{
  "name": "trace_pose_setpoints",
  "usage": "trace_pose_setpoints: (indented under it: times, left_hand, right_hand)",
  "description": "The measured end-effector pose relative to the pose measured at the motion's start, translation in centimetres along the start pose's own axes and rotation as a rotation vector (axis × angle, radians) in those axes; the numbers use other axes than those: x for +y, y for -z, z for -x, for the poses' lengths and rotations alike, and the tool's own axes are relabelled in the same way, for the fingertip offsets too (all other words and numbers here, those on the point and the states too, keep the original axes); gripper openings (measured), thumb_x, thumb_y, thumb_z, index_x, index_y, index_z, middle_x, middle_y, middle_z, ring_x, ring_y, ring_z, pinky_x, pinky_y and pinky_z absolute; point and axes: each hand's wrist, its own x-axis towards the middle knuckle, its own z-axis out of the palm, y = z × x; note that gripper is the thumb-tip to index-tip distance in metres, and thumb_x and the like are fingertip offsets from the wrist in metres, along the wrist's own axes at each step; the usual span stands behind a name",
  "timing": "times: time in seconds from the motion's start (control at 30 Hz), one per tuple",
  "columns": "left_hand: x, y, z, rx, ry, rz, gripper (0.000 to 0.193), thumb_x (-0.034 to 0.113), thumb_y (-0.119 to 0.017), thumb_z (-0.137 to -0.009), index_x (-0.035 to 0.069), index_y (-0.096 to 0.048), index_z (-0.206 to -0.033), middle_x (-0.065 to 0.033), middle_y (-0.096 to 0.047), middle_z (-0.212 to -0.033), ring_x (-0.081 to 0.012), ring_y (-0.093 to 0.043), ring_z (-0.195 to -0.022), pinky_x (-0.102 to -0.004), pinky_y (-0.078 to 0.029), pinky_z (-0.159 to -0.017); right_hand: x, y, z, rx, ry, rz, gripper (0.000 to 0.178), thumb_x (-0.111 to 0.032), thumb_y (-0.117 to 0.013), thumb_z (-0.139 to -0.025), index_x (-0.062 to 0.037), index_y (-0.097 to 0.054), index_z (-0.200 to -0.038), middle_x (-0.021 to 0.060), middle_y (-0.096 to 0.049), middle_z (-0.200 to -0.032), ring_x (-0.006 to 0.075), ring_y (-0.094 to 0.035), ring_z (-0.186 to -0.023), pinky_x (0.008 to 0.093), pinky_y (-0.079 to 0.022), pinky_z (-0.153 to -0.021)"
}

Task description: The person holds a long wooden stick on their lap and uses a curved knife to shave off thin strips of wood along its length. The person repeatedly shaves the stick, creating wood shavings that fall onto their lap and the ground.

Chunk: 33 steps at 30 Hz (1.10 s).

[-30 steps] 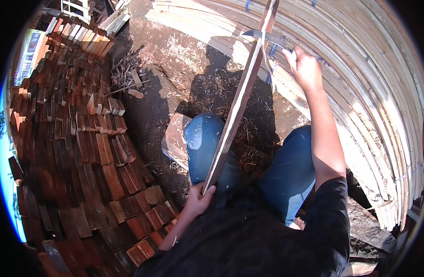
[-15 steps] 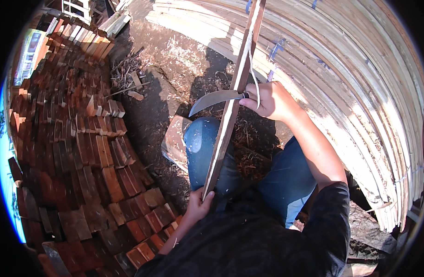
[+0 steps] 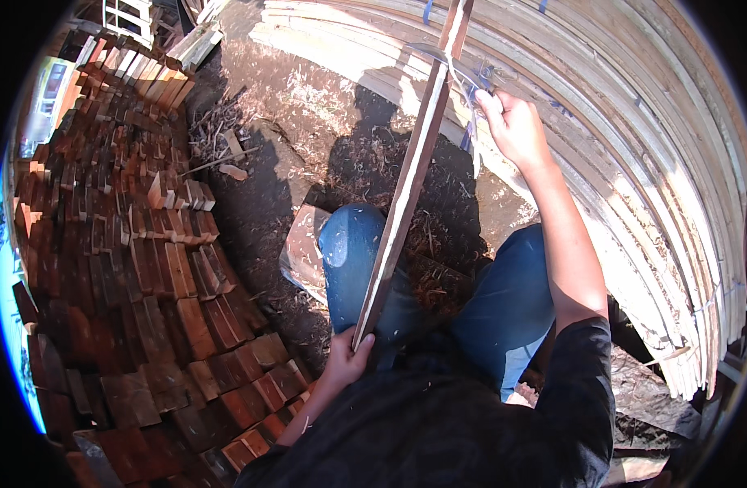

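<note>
A long narrow wooden strip (image 3: 410, 179), dark with a pale band along it, slants up and away from my lap. Near my left thigh, my left hand (image 3: 347, 359) is wrapped round its lower end. My right hand (image 3: 513, 122) is closed round the handle of a curved knife (image 3: 430, 51), farther up. The blade lies across the upper part of the strip, and a thin pale shaving (image 3: 463, 77) curls beside it. The fingers largely hide the knife's handle.
Stacked reddish-brown wood blocks (image 3: 154, 325) fill the left side. Long pale boards (image 3: 609, 163), tied with blue strapping, lie on the right. A wooden block (image 3: 304, 248) stands by my left knee. Shavings and scraps (image 3: 227, 154) cover parts of the dirt ground.
My right hand has moved with the knife up and away along the strip, to its far part. My left hand stays at the lower end.
</note>
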Motion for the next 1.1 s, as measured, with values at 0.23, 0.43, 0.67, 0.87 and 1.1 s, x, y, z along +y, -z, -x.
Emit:
trace_pose_setpoints:
  times: [0.23, 0.43, 0.67, 0.87, 1.1]
  left_hand:
    - [-0.4, -0.1, 0.1, 0.009, 0.015, 0.006, 0.029, 0.024, -0.059, -0.094, -0.003, -0.059, -0.083, -0.0017, -0.047, -0.057, -0.0071, -0.04, -0.054, -0.0293, -0.033, -0.048]
    - [-1.3, -0.1, 0.3, 0.004, 0.043, 0.104, 0.03, 0.024, -0.058, -0.095, -0.002, -0.058, -0.081, -0.0005, -0.047, -0.057, -0.0067, -0.04, -0.055, -0.029, -0.034, -0.049]
    - [-0.6, -0.6, 0.7, -0.015, 0.088, 0.097, 0.031, 0.025, -0.058, -0.096, -0.001, -0.058, -0.079, 0.0011, -0.049, -0.057, -0.006, -0.043, -0.052, -0.0269, -0.034, -0.047]
    - [0.5, -0.2, -0.1, -0.036, 0.091, 0.169, 0.03, 0.024, -0.058, -0.096, 0.001, -0.057, -0.077, 0.002, -0.05, -0.056, -0.005, -0.044, -0.051, -0.0253, -0.034, -0.046]
    - [-0.4, 0.1, -0.2, -0.006, 0.0, 0.03, 0.029, 0.023, -0.06, -0.094, -0.002, -0.058, -0.079, 0.0006, -0.047, -0.055, -0.006, -0.04, -0.05, -0.0282, -0.031, -0.045]
  right_hand:
    - [-1.6, 0.3, 1.5, -0.479, -0.281, -0.702, 0.055, -0.052, -0.047, -0.099, -0.0066, -0.055, -0.069, -0.005, -0.041, -0.054, 0.0041, -0.038, -0.046, 0.0212, -0.03, -0.041]
    - [-3.9, -1.0, 3.4, -0.141, 0.448, 0.196, 0.037, -0.038, -0.072, -0.082, -0.0072, -0.057, -0.07, 0.0117, -0.057, -0.061, 0.0323, -0.058, -0.056, 0.0415, -0.048, -0.054]
    - [1.2, 2.5, -2.8, 0.019, -0.048, 0.316, 0.054, -0.056, -0.052, -0.092, -0.0045, -0.061, -0.081, 0.0195, -0.065, -0.067, 0.0379, -0.066, -0.067, 0.0464, -0.053, -0.062]
    - [0.0, 0.5, -0.2, -0.02, -0.103, -0.033, 0.058, -0.058, -0.052, -0.093, -0.0027, -0.057, -0.074, 0.0105, -0.055, -0.054, 0.022, -0.056, -0.048, 0.0377, -0.047, -0.05]
    - [-1.3, 1.5, 1.1, -0.501, -0.497, -0.708, 0.052, -0.052, -0.052, -0.097, -0.0077, -0.053, -0.068, -0.0001, -0.042, -0.051, 0.009, -0.041, -0.043, 0.0257, -0.035, -0.041]
